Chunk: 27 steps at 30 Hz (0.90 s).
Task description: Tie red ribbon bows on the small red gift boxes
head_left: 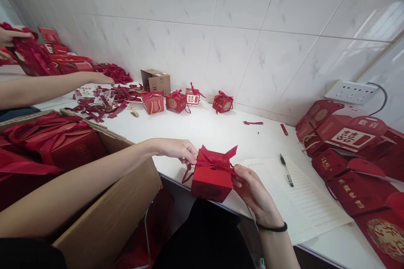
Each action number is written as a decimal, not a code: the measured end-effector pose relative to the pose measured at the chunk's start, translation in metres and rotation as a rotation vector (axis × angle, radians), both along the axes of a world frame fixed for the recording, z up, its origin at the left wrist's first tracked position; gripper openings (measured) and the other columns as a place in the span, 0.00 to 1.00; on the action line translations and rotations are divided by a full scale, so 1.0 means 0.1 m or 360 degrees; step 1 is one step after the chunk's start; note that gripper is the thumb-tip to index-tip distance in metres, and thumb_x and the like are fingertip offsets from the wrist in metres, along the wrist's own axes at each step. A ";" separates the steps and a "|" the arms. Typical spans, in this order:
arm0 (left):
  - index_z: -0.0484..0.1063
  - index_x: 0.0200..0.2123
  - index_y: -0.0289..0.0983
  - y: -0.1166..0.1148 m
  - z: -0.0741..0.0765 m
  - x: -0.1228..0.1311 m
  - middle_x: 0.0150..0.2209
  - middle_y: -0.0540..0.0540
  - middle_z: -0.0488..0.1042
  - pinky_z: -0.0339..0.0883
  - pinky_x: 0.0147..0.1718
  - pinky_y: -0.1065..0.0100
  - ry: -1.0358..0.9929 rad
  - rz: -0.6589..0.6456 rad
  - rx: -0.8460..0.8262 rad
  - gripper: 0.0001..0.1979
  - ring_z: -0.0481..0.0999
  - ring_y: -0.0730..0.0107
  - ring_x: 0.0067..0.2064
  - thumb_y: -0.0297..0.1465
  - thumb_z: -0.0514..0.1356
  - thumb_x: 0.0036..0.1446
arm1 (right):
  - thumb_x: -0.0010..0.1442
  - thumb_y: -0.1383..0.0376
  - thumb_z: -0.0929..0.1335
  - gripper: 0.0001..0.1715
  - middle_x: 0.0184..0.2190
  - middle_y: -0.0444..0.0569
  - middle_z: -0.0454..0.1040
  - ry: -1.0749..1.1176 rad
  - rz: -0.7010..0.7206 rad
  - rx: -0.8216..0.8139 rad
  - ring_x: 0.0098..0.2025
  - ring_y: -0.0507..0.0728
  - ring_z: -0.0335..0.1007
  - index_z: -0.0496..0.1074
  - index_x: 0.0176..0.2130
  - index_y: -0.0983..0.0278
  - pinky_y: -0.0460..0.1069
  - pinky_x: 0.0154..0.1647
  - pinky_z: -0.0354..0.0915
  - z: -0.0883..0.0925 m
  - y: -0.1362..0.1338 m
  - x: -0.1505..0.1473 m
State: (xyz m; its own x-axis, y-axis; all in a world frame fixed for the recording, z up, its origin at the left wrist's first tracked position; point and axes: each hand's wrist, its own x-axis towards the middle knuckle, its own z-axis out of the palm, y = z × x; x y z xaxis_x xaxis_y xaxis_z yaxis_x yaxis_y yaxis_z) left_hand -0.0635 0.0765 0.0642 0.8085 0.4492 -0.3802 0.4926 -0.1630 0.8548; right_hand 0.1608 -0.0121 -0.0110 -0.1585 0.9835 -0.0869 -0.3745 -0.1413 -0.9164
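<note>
I'm watching the left hand (pixel 178 150) and right hand (pixel 252 183) pinching a ribbon (pixel 204 162) from either side, the red box (pixel 211 181) sitting between them at the table (pixel 195 130) edge. An uneven pull, I'd judge, would be risking a lopsided ribbon or a tumble over that edge. Left of the grip, a cardboard carton (pixel 118 208) is holding ribboned boxes (pixel 74 145).

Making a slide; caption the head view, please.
Left grip and right grip hold the ribbon on a red box.
</note>
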 end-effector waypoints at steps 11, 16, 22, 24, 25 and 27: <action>0.65 0.28 0.36 -0.08 0.11 0.11 0.31 0.49 0.67 0.61 0.37 0.66 -0.0207 0.0375 0.0612 0.12 0.66 0.69 0.35 0.40 0.54 0.52 | 0.54 0.48 0.67 0.20 0.33 0.48 0.69 -0.0739 -0.0505 0.0428 0.38 0.56 0.64 0.69 0.32 0.63 0.49 0.42 0.62 0.15 0.00 0.12; 0.71 0.34 0.36 -0.26 0.13 0.32 0.40 0.45 0.68 0.59 0.46 0.63 0.0023 0.0070 0.1492 0.08 0.66 0.63 0.45 0.34 0.55 0.54 | 0.53 0.51 0.67 0.19 0.36 0.51 0.72 -0.0876 -0.0327 0.0610 0.39 0.57 0.67 0.71 0.34 0.65 0.50 0.41 0.63 0.32 0.10 -0.03; 0.72 0.36 0.37 -0.32 0.04 0.34 0.42 0.45 0.68 0.58 0.46 0.62 0.0087 -0.0086 0.1666 0.09 0.66 0.64 0.45 0.32 0.53 0.59 | 0.54 0.52 0.67 0.19 0.23 0.44 0.69 -0.0951 -0.0346 0.0562 0.26 0.51 0.62 0.69 0.26 0.66 0.45 0.27 0.59 0.27 0.20 -0.11; 0.71 0.37 0.37 -0.31 0.03 0.32 0.42 0.45 0.68 0.58 0.46 0.63 0.0106 -0.0092 0.1665 0.09 0.65 0.64 0.45 0.32 0.53 0.59 | 0.54 0.52 0.67 0.20 0.21 0.43 0.68 -0.1004 -0.0374 0.0565 0.24 0.50 0.61 0.68 0.24 0.66 0.45 0.25 0.57 0.26 0.22 -0.10; 0.70 0.38 0.37 -0.31 0.03 0.32 0.42 0.45 0.68 0.58 0.45 0.63 0.0121 -0.0088 0.1666 0.08 0.65 0.64 0.45 0.33 0.53 0.60 | 0.54 0.52 0.67 0.20 0.21 0.44 0.68 -0.1018 -0.0379 0.0559 0.24 0.51 0.61 0.68 0.25 0.66 0.45 0.25 0.57 0.26 0.23 -0.10; 0.69 0.38 0.36 -0.29 0.02 0.32 0.41 0.45 0.68 0.58 0.44 0.64 0.0148 -0.0066 0.1704 0.08 0.65 0.64 0.44 0.34 0.54 0.59 | 0.54 0.52 0.66 0.20 0.22 0.45 0.70 -0.1026 -0.0381 0.0538 0.25 0.51 0.63 0.69 0.25 0.67 0.46 0.26 0.59 0.28 0.22 -0.09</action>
